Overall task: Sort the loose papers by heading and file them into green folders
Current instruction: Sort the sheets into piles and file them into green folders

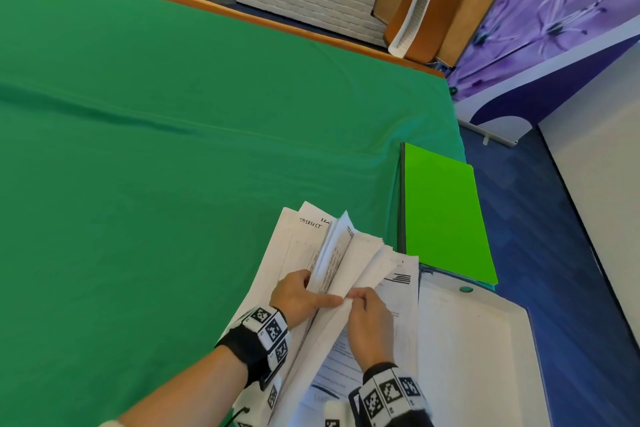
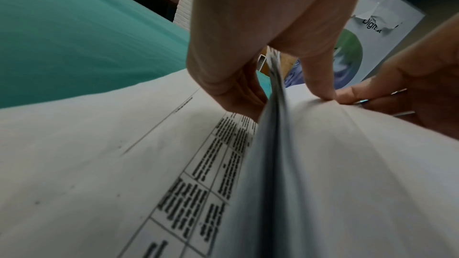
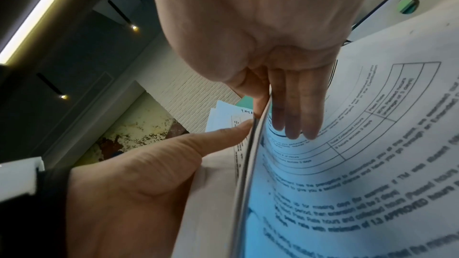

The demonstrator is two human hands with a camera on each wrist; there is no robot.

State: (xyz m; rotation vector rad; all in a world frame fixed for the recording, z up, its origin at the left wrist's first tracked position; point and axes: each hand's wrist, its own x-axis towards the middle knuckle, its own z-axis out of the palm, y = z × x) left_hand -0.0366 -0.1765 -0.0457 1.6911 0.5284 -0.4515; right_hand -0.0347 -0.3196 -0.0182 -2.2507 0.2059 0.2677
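Between both hands (image 1: 332,305), raised sheaf of papers (image 1: 341,253), pinched

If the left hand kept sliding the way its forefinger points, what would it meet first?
Probably the right hand: the left hand points its forefinger across the lifted papers, and its tip already lies beside the right hand's fingertips, apparently touching.

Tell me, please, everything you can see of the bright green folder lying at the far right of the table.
The bright green folder is a flat rectangle with a smooth, plain cover, plastic or card by its look, and a dark edge along its left side. It is closed and lies flat at the right edge of the green tablecloth. Its near end rests over the rim of the white box file. The fanned stack of papers lies just to its left. Neither hand touches it.
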